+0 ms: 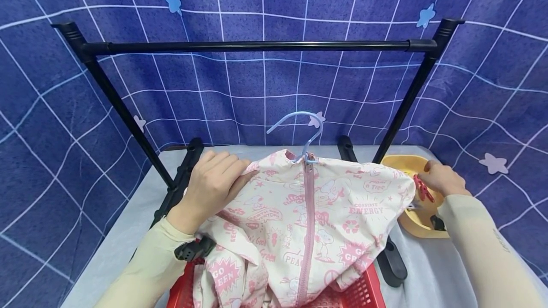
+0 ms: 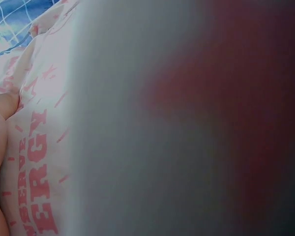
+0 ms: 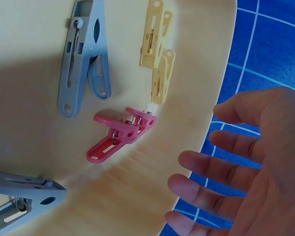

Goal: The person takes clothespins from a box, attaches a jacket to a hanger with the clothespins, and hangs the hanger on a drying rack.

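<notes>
A white zip-up jacket (image 1: 338, 203) with pink print hangs on a light blue hanger (image 1: 295, 113), whose hook sticks up from the collar. My left hand (image 1: 216, 184) grips the jacket at its left shoulder, thumb towards me. Blurred fabric fills most of the left wrist view. Over the right edge of a yellow basin (image 3: 201, 64), my right hand (image 3: 255, 167) has its fingers spread and holds nothing. Pink clothespins (image 3: 120, 132) lie nearest its fingertips in the basin. Yellow clothespins (image 3: 157, 49) and a large grey-blue clothespin (image 3: 83, 54) lie farther in, with another grey-blue clothespin (image 3: 29, 199) at lower left.
A black rack's bar (image 1: 257, 46) spans above and behind the jacket, with slanting posts and feet on either side. Below the jacket stands a red basket (image 1: 372, 289). A blue gridded curtain (image 1: 239, 89) hangs behind the pale tabletop (image 1: 428, 270).
</notes>
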Motion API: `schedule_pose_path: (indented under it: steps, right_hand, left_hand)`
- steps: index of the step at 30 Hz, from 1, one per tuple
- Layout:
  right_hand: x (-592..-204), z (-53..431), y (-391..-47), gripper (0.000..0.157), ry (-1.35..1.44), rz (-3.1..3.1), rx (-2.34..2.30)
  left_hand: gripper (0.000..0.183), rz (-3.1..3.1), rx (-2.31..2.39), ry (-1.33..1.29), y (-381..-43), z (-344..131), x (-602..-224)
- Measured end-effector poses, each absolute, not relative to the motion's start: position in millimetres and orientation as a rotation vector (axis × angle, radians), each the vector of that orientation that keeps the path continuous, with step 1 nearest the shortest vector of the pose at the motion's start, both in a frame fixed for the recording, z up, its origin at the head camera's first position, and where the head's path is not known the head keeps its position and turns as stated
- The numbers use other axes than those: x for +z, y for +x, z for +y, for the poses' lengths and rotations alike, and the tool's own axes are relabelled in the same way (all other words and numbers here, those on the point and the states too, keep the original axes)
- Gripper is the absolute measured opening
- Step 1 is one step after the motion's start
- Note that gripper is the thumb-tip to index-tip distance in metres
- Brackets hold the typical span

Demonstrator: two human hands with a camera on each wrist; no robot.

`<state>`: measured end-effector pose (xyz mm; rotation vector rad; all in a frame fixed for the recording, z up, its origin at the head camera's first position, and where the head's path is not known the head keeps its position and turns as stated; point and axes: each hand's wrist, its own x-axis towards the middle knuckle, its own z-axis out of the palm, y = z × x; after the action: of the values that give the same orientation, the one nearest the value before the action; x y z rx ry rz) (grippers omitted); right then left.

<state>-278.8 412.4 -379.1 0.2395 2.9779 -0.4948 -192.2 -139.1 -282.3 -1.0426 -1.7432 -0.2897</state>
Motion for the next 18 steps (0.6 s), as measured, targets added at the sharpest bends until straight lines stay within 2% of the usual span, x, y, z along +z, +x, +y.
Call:
schedule_pose_path:
  steps: [18]
  right_hand:
    - [-380.2,412.2,-279.6,0.038,0.177,2.823,-0.444]
  left_hand:
    - [0.032,-1.741,-0.289,-1.046,-191.9,-139.2,-281.9]
